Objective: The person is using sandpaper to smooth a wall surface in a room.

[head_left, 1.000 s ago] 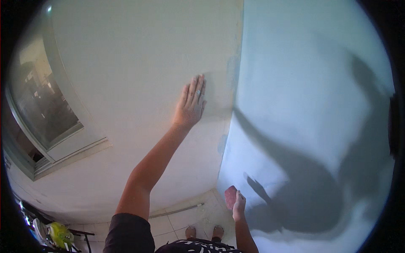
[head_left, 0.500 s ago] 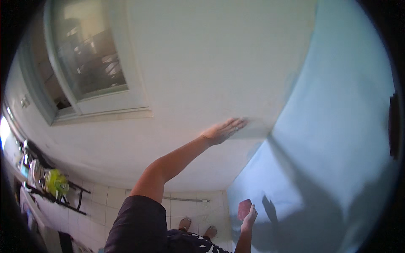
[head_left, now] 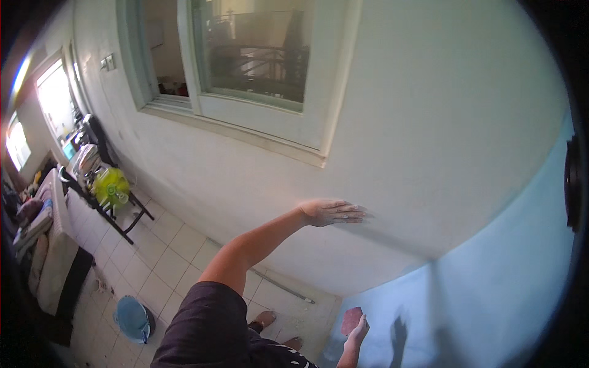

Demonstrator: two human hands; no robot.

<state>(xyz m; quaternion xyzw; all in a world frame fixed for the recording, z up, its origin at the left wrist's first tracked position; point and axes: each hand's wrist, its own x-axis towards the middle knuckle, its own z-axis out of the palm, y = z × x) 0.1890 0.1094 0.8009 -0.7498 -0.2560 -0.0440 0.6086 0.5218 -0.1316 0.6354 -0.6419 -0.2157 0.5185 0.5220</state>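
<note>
From the lower edge, the bent left arm [head_left: 270, 238] reaches mid-frame, the left grip [head_left: 331, 213] flat-handed with fingers extended rightward; at lower right, the right grip [head_left: 358, 331] curls in a hold.

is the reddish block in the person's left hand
No, the reddish block is in the right hand, while the left hand is stretched out at the pale wall.

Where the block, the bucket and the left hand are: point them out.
Block [head_left: 351, 321]: head view, on the middle of its broad reddish face.
Bucket [head_left: 129, 314]: head view, on its inner wall.
Left hand [head_left: 322, 212]: head view, on the back of the hand.
</note>
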